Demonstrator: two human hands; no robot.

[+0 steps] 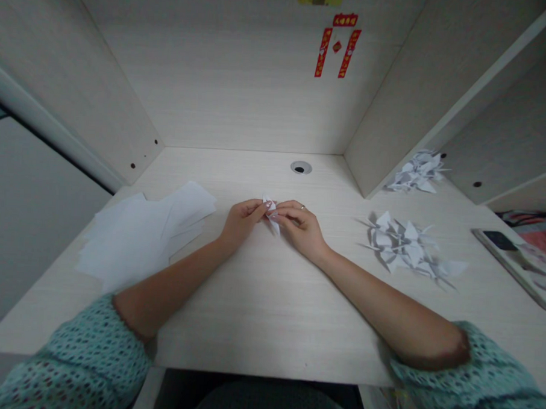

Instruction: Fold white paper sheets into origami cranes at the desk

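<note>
Paper point(273, 227) sat pinched in left hand point(242, 221) and right hand point(303, 227), both nearly closed, apparently mid-fold; the next crease likely needed precise fingertip pressure.

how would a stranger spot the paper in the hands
On the pale desk, look between flat sheets at left and folded shapes at right. There, the left hand and right hand pinch the small white folded piece, the only paper being held.
</note>
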